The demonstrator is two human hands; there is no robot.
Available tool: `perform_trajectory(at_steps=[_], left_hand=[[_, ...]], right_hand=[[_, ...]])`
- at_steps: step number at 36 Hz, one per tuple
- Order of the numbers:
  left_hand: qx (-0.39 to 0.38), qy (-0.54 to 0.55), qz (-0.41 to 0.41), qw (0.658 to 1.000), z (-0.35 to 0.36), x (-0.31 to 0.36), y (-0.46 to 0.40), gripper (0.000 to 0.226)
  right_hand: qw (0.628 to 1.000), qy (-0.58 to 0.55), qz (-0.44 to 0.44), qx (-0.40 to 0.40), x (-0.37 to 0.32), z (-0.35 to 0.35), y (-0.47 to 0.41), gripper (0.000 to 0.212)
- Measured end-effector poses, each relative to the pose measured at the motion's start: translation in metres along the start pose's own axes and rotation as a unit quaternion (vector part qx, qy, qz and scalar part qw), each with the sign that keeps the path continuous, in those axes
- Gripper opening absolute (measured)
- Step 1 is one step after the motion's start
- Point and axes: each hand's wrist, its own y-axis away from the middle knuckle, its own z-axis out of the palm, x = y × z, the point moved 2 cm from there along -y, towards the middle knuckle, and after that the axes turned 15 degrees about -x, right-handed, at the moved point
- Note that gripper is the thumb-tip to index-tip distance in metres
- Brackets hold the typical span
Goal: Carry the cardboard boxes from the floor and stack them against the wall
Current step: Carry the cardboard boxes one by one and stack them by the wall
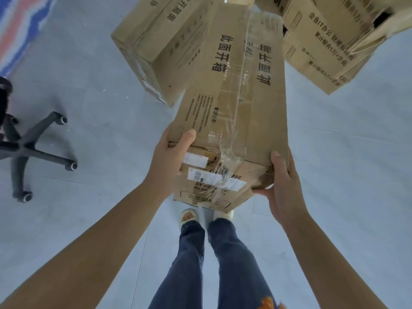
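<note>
I grip the long cardboard box (231, 103) at its near end, my left hand (169, 161) at 9 o'clock, my right hand (281, 186) at 3. It's off the floor (100, 108), reaching toward 12. I'd keep it level.

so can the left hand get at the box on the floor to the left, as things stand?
Probably not right now. The left hand is gripping the near end of the carried box, as is the right hand. The left floor box lies beyond it, with bare floor on its left side; the hand would need to let go first.
</note>
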Motion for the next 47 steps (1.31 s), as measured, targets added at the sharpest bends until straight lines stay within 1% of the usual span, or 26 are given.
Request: perform_trajectory(at_steps=[5, 7, 10, 14, 19, 21, 24, 27, 32, 36, 38, 40, 42, 45, 47], left_hand=[[0.011, 0.010, 0.037, 0.999, 0.012, 0.018, 0.061, 0.019], [0.021, 0.023, 0.043, 0.999, 0.018, 0.017, 0.083, 0.022], [0.048, 0.053, 0.062, 0.995, 0.031, 0.014, 0.115, 0.019], [0.107, 0.089, 0.089, 0.986, 0.058, 0.002, 0.153, 0.020], [0.205, 0.130, 0.113, 0.964, 0.108, -0.024, 0.201, 0.031], [0.234, 0.147, 0.127, 0.953, 0.133, -0.035, 0.221, 0.029], [0.297, 0.184, 0.134, 0.928, 0.165, -0.055, 0.253, 0.025], [0.345, 0.224, 0.135, 0.902, 0.189, -0.073, 0.285, 0.029], [0.407, 0.284, 0.144, 0.856, 0.221, -0.110, 0.333, 0.023], [0.443, 0.318, 0.148, 0.825, 0.240, -0.135, 0.366, 0.027], [0.474, 0.347, 0.153, 0.795, 0.251, -0.152, 0.392, 0.029], [0.491, 0.356, 0.153, 0.781, 0.260, -0.165, 0.409, 0.030], [0.518, 0.371, 0.162, 0.753, 0.274, -0.187, 0.438, 0.029], [0.556, 0.385, 0.171, 0.716, 0.299, -0.226, 0.482, 0.026], [0.573, 0.394, 0.178, 0.696, 0.320, -0.253, 0.511, 0.028]], right_hand=[[1.000, -0.005, -0.019, -0.006, -0.024, -0.002, 0.052, 0.023], [0.999, -0.001, -0.023, -0.022, -0.031, -0.006, 0.069, 0.023], [0.997, 0.016, -0.039, -0.059, -0.041, -0.015, 0.090, 0.024], [0.991, 0.047, -0.043, -0.119, -0.053, -0.033, 0.108, 0.026], [0.973, 0.094, -0.031, -0.209, -0.065, -0.066, 0.127, 0.033], [0.963, 0.110, -0.030, -0.242, -0.067, -0.080, 0.135, 0.033], [0.948, 0.127, -0.029, -0.289, -0.067, -0.097, 0.153, 0.033], [0.932, 0.154, -0.022, -0.328, -0.064, -0.104, 0.174, 0.035], [0.894, 0.204, 0.006, -0.399, -0.051, -0.104, 0.204, 0.039], [0.861, 0.251, 0.013, -0.442, -0.039, -0.098, 0.227, 0.042], [0.834, 0.290, 0.018, -0.469, -0.029, -0.091, 0.248, 0.041], [0.815, 0.320, 0.019, -0.482, -0.020, -0.088, 0.262, 0.041], [0.787, 0.353, 0.010, -0.506, -0.004, -0.085, 0.289, 0.042], [0.749, 0.382, 0.005, -0.541, 0.024, -0.088, 0.334, 0.041], [0.731, 0.390, 0.011, -0.560, 0.047, -0.093, 0.365, 0.039]])
